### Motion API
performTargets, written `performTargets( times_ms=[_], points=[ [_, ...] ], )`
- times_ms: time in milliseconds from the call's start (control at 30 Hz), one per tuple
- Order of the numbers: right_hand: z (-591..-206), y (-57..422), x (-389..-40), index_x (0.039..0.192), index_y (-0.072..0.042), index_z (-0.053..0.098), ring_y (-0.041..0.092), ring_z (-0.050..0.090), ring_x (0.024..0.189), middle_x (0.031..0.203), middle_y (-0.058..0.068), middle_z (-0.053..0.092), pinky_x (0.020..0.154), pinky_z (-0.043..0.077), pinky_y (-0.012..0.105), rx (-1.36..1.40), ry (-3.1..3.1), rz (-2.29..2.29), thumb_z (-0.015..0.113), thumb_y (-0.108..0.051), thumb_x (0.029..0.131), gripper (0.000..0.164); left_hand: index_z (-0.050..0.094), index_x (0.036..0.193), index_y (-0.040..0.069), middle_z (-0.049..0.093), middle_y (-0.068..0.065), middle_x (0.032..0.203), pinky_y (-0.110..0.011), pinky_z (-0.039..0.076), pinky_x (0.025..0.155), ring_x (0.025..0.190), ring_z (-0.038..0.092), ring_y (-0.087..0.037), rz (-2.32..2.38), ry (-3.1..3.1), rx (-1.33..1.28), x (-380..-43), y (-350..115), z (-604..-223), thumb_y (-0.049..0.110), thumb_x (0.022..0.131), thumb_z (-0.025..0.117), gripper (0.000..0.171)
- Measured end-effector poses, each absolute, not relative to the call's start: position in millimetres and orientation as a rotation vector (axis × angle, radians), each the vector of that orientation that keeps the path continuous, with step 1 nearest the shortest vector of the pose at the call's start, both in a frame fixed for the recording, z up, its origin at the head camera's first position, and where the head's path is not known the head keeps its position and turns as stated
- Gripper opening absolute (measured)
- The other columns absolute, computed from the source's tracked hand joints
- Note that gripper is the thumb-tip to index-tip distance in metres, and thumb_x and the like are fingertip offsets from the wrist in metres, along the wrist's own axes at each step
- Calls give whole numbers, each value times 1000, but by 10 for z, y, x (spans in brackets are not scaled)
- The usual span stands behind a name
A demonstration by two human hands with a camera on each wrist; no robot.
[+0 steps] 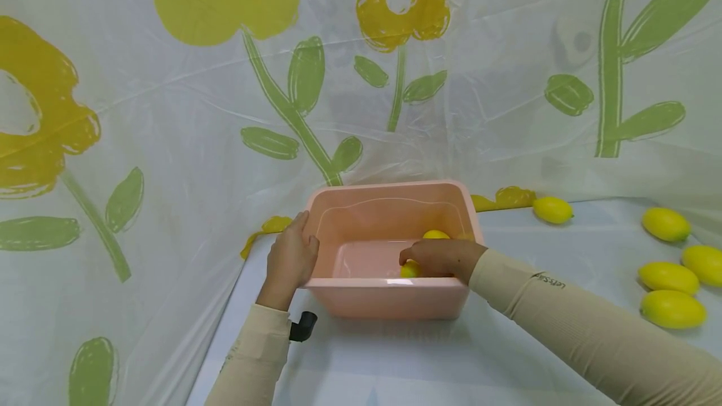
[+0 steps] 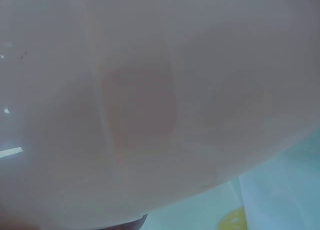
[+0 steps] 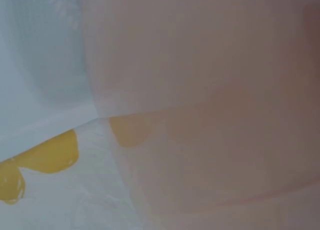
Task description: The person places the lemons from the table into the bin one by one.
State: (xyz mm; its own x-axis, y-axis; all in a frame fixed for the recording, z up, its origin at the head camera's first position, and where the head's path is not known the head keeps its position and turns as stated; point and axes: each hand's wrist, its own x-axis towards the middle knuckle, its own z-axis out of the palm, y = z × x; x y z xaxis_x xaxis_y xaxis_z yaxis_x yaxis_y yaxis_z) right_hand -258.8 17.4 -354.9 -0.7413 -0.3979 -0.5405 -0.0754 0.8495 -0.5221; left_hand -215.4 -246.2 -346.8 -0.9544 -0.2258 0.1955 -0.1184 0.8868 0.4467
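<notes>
Left hand (image 1: 290, 259) gripping pink bin (image 1: 389, 301), right hand (image 1: 440, 257) pinching lemon (image 1: 410, 270) beneath it; keep bin steady, squeeze lightly imo.

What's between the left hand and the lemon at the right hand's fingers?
Head view: only the pink tub, its left wall and bare floor, lies between left hand and lemon.

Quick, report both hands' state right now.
Left hand: gripping the bin at its left rim.
Right hand: fingers curled on a lemon inside the bin.
</notes>
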Motion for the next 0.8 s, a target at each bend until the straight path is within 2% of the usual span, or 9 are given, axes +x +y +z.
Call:
performTargets(
  times_ms=[100, 167, 367, 600, 800],
  points=[
    [-3549, 168, -2609, 113, -31, 61, 15, 47, 94, 100, -7, 58, 90, 39, 38, -635, 2420, -355, 64, -25, 84, 29, 38, 141, 15, 41, -4, 144, -53, 48, 78, 108, 57, -38, -653, -2817, 266, -2154, -2460, -3466, 23, 88, 48, 55],
    [-3554, 162, -2621, 114, -28, 60, 14, 48, 92, 99, -7, 59, 89, 40, 37, -720, 2441, -276, 68, -22, 81, 34, 37, 142, 15, 40, -5, 145, -53, 48, 77, 108, 58, -38, -657, -2820, 266, -2154, -2461, -3465, 24, 88, 48, 55],
    [-3577, 144, -2650, 111, -26, 61, 13, 49, 91, 95, -9, 58, 88, 42, 35, -746, 2457, -282, 69, -30, 80, 32, 38, 141, 14, 40, -5, 145, -53, 49, 76, 108, 57, -39, -645, -2819, 263, -2155, -2477, -3464, 24, 89, 48, 55],
    [-3505, 143, -2700, 113, -19, 60, 15, 57, 100, 112, -2, 61, 92, 47, 32, -1026, 2671, -433, 62, -25, 87, 27, 37, 142, 17, 46, -6, 140, -49, 48, 70, 96, 62, -35, -667, -2826, 292, -2153, -2466, -3456, 23, 88, 46, 54],
    [-3319, 244, -2647, 115, -16, 58, 15, 60, 93, 115, 1, 61, 82, 52, 31, -1122, 2932, -607, 58, -24, 88, 29, 36, 142, 18, 45, -5, 141, -48, 49, 70, 94, 62, -33, -648, -2837, 302, -2152, -2453, -3461, 24, 89, 46, 54]
  ],
)
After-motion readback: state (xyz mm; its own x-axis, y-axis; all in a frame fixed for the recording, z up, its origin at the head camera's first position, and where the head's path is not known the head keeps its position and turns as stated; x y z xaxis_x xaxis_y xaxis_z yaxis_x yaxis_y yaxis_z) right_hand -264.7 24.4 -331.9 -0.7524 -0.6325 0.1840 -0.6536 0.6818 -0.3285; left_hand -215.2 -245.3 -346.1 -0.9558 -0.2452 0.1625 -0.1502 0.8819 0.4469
